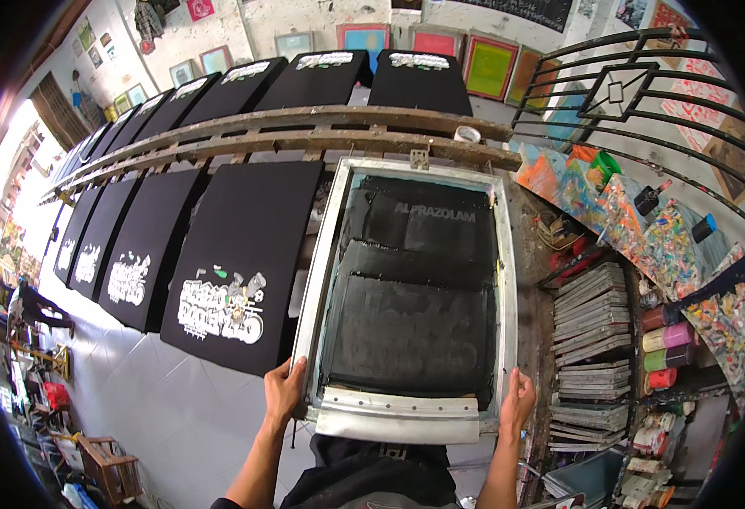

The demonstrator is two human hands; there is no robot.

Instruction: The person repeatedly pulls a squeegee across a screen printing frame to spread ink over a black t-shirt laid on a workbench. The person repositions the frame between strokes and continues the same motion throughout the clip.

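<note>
A silk-screen frame (509, 280) with a pale metal border lies in front of me, its mesh (410, 331) coated with dark ink. My left hand (285, 387) grips its left side near the close corner. On the opposite side, my right hand (517, 399) is closed at the frame's edge, the fingers partly hidden. A wide metal-backed squeegee (398, 416) rests across the frame's near end. Just left of the frame, a black T-shirt (245, 220) with a white, grey and green print is stretched flat on a board.
More black shirts (131, 271) line both sides of long wooden rails (304, 127). A tape roll (467, 134) sits on the rail. At right are stacked frames (593, 314), ink tubs (667, 338), a paint-spattered bench (627, 212) and a black metal railing (618, 85).
</note>
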